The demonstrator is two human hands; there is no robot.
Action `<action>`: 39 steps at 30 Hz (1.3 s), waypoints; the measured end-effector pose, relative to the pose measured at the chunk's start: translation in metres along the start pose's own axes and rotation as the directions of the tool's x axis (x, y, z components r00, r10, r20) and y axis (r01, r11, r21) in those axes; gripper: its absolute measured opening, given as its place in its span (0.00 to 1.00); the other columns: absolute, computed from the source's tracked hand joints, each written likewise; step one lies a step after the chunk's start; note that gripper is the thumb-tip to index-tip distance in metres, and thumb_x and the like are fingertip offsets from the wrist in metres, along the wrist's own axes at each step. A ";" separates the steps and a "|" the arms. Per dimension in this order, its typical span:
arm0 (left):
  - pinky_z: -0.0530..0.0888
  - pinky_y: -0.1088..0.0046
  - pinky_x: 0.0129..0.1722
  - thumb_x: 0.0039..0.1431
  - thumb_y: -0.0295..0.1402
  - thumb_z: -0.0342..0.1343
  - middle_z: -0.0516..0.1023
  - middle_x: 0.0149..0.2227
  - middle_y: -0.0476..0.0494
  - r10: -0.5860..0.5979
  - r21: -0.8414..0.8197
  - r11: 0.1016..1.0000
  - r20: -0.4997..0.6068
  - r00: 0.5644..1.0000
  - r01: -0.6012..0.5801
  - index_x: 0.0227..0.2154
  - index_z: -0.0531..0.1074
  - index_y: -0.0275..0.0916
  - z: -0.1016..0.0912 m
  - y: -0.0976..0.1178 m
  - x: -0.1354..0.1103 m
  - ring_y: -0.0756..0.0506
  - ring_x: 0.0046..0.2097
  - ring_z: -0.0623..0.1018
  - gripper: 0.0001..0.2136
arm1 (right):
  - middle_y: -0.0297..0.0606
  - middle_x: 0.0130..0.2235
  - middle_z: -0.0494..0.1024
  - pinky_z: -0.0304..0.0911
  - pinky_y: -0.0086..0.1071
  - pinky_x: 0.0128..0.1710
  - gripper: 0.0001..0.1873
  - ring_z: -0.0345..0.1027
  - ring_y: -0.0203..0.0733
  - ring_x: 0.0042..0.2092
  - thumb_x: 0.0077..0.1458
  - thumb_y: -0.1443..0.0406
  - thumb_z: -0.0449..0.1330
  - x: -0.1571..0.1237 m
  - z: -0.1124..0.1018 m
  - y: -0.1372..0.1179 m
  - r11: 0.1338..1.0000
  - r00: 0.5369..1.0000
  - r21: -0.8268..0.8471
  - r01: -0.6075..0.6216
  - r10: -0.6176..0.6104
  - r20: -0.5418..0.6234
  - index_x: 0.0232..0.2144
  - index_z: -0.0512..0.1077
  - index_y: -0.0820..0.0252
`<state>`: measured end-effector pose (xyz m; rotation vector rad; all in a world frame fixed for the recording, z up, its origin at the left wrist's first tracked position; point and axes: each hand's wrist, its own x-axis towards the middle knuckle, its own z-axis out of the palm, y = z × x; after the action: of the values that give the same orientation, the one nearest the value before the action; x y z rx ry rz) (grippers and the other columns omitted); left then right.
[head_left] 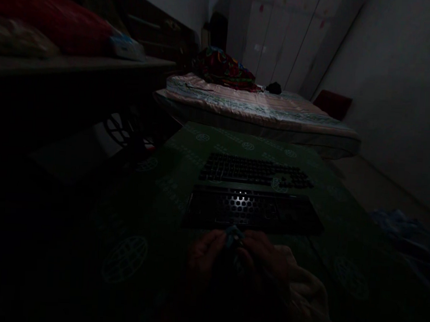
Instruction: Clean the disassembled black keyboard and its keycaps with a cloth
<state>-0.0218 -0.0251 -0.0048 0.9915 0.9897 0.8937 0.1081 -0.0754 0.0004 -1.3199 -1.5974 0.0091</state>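
The room is very dark. My left hand point(204, 256) and my right hand point(267, 260) meet at the bottom centre, fingers curled together round a small bluish object point(233, 236) that I cannot make out. Just beyond them lies a dark keyboard frame point(252, 210) with rows of round holes. Behind it rests a set of black keycaps point(254, 171) laid out in keyboard order. Both lie on a green mat point(186, 159) printed with globe logos.
A low mattress point(257, 108) with a striped sheet and a colourful bundle of cloth point(225, 68) lies beyond the mat. A dark table point(79, 65) with a red cushion stands at left. White wardrobe doors point(279, 34) stand behind. Blue cloth point(406, 228) lies at right.
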 end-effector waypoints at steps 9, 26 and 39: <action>0.69 0.75 0.32 0.48 0.41 0.56 0.76 0.27 0.48 -0.021 0.141 0.990 -0.047 0.999 0.027 0.28 0.75 0.37 0.014 0.000 0.008 0.47 0.31 0.73 0.12 | 0.44 0.34 0.77 0.67 0.23 0.25 0.14 0.73 0.35 0.29 0.60 0.62 0.49 0.000 0.002 0.020 0.977 0.995 -0.198 0.078 -0.063 0.079 0.33 0.73 0.62; 0.70 0.73 0.34 0.48 0.40 0.55 0.79 0.30 0.45 0.002 0.173 0.985 -0.142 0.990 0.022 0.30 0.78 0.36 0.018 -0.006 0.012 0.43 0.35 0.76 0.13 | 0.42 0.30 0.75 0.62 0.21 0.23 0.18 0.71 0.33 0.27 0.62 0.62 0.45 0.002 0.008 0.036 0.913 0.968 -0.355 0.200 -0.128 0.215 0.30 0.72 0.62; 0.70 0.73 0.37 0.50 0.34 0.54 0.77 0.33 0.46 0.152 0.337 0.932 -0.022 0.988 -0.136 0.30 0.78 0.42 0.017 -0.008 0.005 0.44 0.37 0.75 0.08 | 0.37 0.28 0.76 0.66 0.25 0.22 0.14 0.72 0.37 0.26 0.59 0.59 0.47 -0.006 0.009 0.030 0.965 0.955 -0.211 -0.155 0.201 0.220 0.36 0.69 0.58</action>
<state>-0.0031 -0.0272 -0.0099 1.3504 1.1448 0.8890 0.1224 -0.0625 -0.0247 -1.6629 -1.7071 0.1333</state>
